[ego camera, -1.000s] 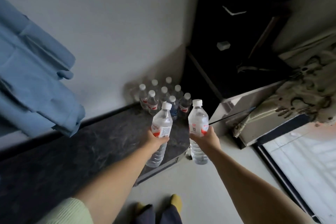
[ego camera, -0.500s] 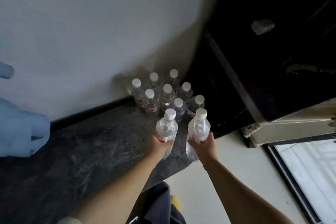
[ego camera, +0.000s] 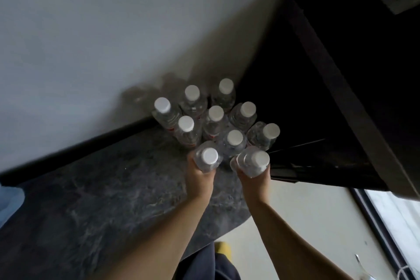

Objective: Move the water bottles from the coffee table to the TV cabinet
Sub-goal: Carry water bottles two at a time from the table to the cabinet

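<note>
My left hand point(ego camera: 200, 176) grips a clear water bottle with a white cap point(ego camera: 208, 157), held upright over the dark marbled cabinet top point(ego camera: 95, 191). My right hand point(ego camera: 255, 178) grips a second clear water bottle point(ego camera: 254, 160) just to its right, near the top's right end. Right behind both stands a tight cluster of several white-capped bottles point(ego camera: 216, 118) in the corner against the grey wall. Whether the two held bottles touch the surface is hidden by my hands.
A black cabinet point(ego camera: 329, 88) rises at the right of the cluster. The marbled top ends in a rounded edge point(ego camera: 229, 227) over pale floor. A blue cloth point(ego camera: 9, 202) shows at the left edge. A window frame point(ego camera: 386, 234) runs along the lower right.
Both hands have carried their bottles forward and down toward the cluster, and the view has closed in on the corner. The bottles now show mostly their caps.
</note>
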Tool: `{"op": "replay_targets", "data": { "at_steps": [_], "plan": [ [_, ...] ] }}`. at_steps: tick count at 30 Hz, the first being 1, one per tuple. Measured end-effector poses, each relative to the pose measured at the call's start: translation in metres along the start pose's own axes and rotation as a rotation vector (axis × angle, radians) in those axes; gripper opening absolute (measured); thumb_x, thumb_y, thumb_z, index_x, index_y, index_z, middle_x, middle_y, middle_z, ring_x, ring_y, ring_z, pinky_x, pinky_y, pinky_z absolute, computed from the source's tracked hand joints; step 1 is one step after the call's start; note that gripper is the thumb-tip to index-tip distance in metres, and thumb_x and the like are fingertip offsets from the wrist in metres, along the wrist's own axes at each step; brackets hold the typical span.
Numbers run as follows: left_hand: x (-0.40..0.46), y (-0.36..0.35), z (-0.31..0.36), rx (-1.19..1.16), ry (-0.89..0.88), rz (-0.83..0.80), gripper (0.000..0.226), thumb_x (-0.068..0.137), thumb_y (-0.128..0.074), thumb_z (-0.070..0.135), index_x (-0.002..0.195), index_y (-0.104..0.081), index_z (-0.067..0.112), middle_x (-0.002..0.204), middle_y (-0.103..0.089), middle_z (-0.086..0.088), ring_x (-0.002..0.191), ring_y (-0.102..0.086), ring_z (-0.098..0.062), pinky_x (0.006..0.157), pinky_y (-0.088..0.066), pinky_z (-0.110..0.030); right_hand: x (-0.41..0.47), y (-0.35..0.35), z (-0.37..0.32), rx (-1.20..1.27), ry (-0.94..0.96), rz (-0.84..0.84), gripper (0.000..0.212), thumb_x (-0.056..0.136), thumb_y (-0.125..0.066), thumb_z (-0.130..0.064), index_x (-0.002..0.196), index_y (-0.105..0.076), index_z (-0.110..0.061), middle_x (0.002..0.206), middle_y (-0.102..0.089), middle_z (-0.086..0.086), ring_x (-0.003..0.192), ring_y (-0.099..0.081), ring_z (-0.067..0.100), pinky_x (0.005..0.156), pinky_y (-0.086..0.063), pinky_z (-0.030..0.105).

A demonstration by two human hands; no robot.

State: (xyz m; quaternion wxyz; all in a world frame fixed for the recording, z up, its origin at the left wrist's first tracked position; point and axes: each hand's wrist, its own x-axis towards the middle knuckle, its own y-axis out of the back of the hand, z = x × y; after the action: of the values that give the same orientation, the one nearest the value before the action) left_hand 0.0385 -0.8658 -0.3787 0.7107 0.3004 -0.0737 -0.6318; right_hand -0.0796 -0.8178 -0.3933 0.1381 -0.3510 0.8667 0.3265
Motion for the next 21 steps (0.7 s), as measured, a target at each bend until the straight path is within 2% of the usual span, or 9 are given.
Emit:
{"op": "replay_targets", "data": {
  "at_steps": [4, 6, 12, 15, 17, 21],
  "plan": [
    [0.006, -0.007, -0.006, -0.066, 0.042, 0.010, 0.067, 0.069, -0.081, 0.002, 0.128, -0.050, -0.005, 0.127, -0.058, -0.022, 0.118, -0.054, -0.032, 0.090, -0.026, -0.003, 0.002, -0.005, 0.005, 0.000, 0.017, -0.029, 0.070, 0.068, -0.087, -0.032, 0.125, -0.048, -0.023, 0.120, -0.062, 0.001, 0.109, -0.060, 0.021, 0.095, -0.050, 0.046],
    [0.008, -0.008, -0.010, -0.085, 0.082, -0.022, 0.072, 0.073, -0.079, 0.004, 0.135, -0.044, 0.000, 0.133, -0.054, -0.019, 0.123, -0.050, -0.028, 0.089, -0.023, 0.000, 0.003, -0.007, 0.006, -0.009, 0.010, -0.036, 0.073, 0.069, -0.086, -0.030, 0.128, -0.045, -0.020, 0.122, -0.060, 0.004, 0.112, -0.058, 0.023, 0.097, -0.049, 0.046],
    [0.016, -0.002, -0.013, -0.099, 0.173, -0.170, 0.074, 0.074, -0.079, 0.008, 0.138, -0.040, 0.006, 0.135, -0.054, -0.014, 0.124, -0.051, -0.026, 0.091, -0.031, -0.011, 0.000, 0.000, 0.005, -0.043, 0.023, -0.068, 0.077, 0.071, -0.083, -0.014, 0.134, -0.039, -0.010, 0.131, -0.054, 0.011, 0.120, -0.053, 0.028, 0.101, -0.044, 0.048],
    [0.013, 0.006, -0.012, -0.118, 0.229, -0.210, 0.077, 0.075, -0.078, 0.009, 0.140, -0.038, 0.005, 0.136, -0.052, -0.015, 0.125, -0.051, -0.027, 0.106, -0.038, -0.031, -0.006, 0.005, 0.004, -0.078, 0.032, -0.107, 0.084, 0.072, -0.081, -0.009, 0.140, -0.031, -0.008, 0.136, -0.050, 0.012, 0.125, -0.049, 0.029, 0.104, -0.042, 0.049],
    [0.008, 0.013, -0.008, -0.140, 0.257, -0.214, 0.080, 0.075, -0.077, 0.008, 0.143, -0.034, 0.004, 0.140, -0.048, -0.017, 0.128, -0.049, -0.027, 0.108, -0.039, -0.042, -0.013, 0.011, 0.000, -0.099, 0.052, -0.136, 0.086, 0.073, -0.080, -0.008, 0.142, -0.028, -0.008, 0.138, -0.048, 0.012, 0.127, -0.047, 0.028, 0.105, -0.042, 0.048],
    [-0.008, 0.031, 0.003, -0.113, 0.262, -0.240, 0.085, 0.079, -0.076, 0.013, 0.147, -0.024, 0.010, 0.145, -0.040, -0.016, 0.133, -0.043, -0.026, 0.108, -0.039, -0.041, -0.029, 0.026, -0.013, -0.091, 0.072, -0.173, 0.091, 0.073, -0.079, -0.005, 0.145, -0.025, -0.007, 0.140, -0.047, 0.014, 0.129, -0.046, 0.030, 0.104, -0.042, 0.051]
  ]
}}
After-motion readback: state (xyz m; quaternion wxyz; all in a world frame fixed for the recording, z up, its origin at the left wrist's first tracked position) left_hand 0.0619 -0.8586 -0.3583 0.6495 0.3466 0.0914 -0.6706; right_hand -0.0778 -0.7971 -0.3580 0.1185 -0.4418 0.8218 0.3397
